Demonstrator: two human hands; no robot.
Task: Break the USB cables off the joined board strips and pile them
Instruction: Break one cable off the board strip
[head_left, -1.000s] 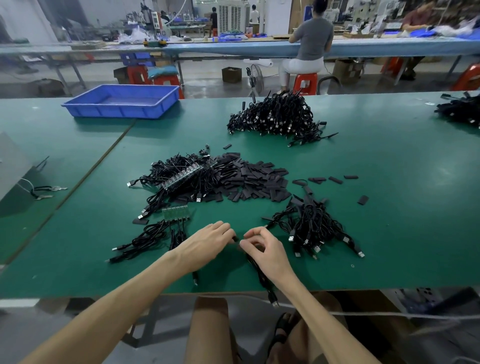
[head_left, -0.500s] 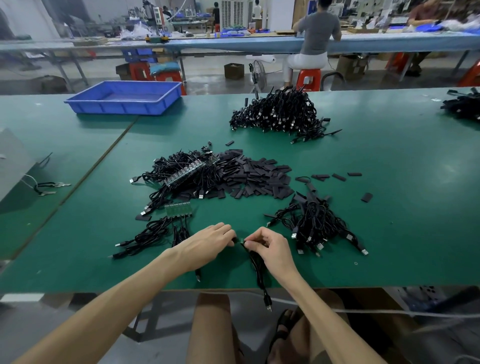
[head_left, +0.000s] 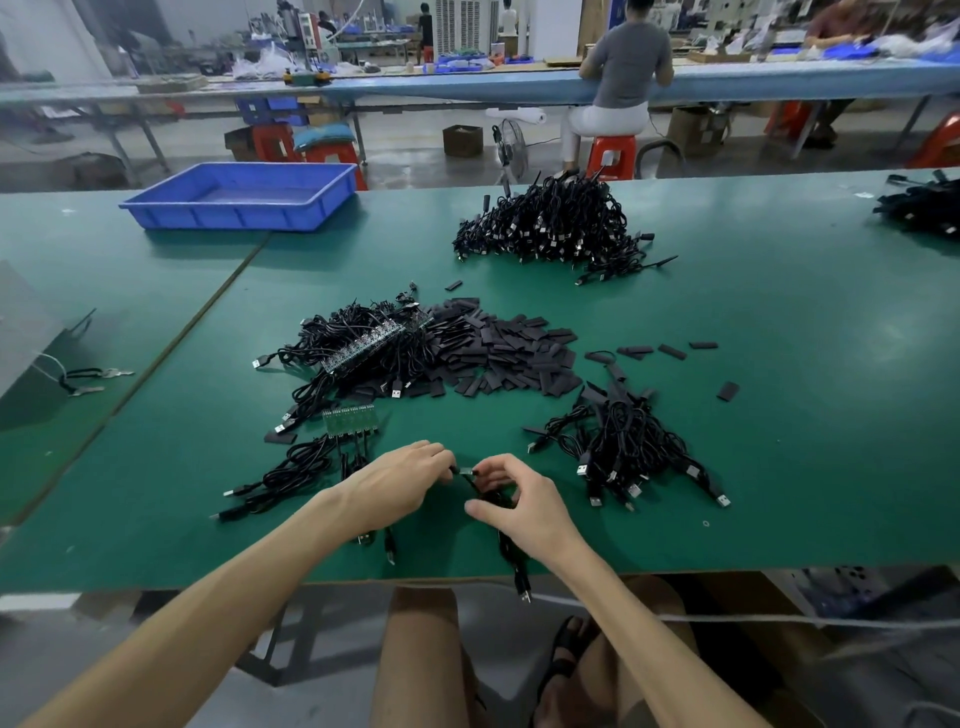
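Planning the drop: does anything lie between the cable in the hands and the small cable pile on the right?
Nothing visible: only bare green table mat separates the black USB cable from the small black cable pile.

Bare green table mat (head_left: 789, 426) runs wide to the right of the small pile of loose black USB cables (head_left: 623, 452), dotted with a few stray flat black sleeves (head_left: 727, 391). Ahead, a heap of flat black rectangular pieces (head_left: 509, 358) and a tangle of black cables on joined board strips (head_left: 358, 348) block the middle. A green board strip with cables (head_left: 349, 422) lies near the left hand (head_left: 400, 483). One black USB cable (head_left: 511, 556), pinched between both hands, dangles over the near edge.
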